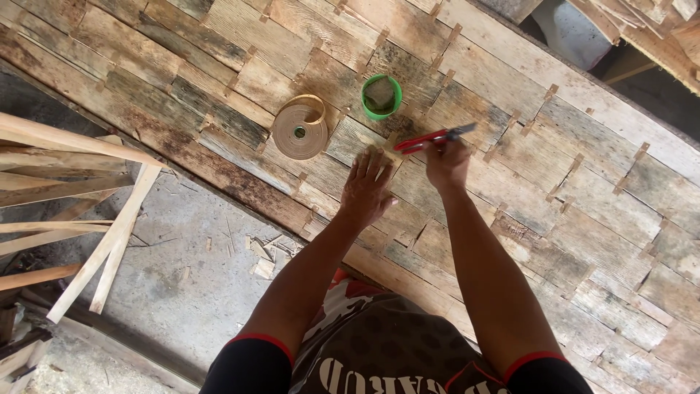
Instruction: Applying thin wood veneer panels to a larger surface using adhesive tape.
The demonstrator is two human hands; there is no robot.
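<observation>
Right hand (446, 162): fingers closed around the red handles of a pair of pliers (434, 138), whose dark jaws point to the right and lie level just above the boards. Whether the jaws grip anything cannot be told.

Left hand (367, 191): open, fingers spread, palm pressed flat on the woven wood panel (554, 197); nothing held. Its fingertips lie just beside the pliers' handle ends, the two hands near one another.

Woven wood panel: wide, thin weathered slats, grey and tan, interlaced at an angle and covering most of the view; short pale strip ends show at the crossings.

Roll of pale strip (300, 129): flat coil with a loose end curling up, lying on the panel to the left of the hands.

Green cup (380, 96): small round container standing on the panel just right of the roll, above the left hand; contents unclear.

Loose wooden slats (95, 211): pale lengths stacked and leaning at the left edge, off the panel.

Concrete floor (197, 277): grey, bearing small wood scraps beside the panel's lower edge.
</observation>
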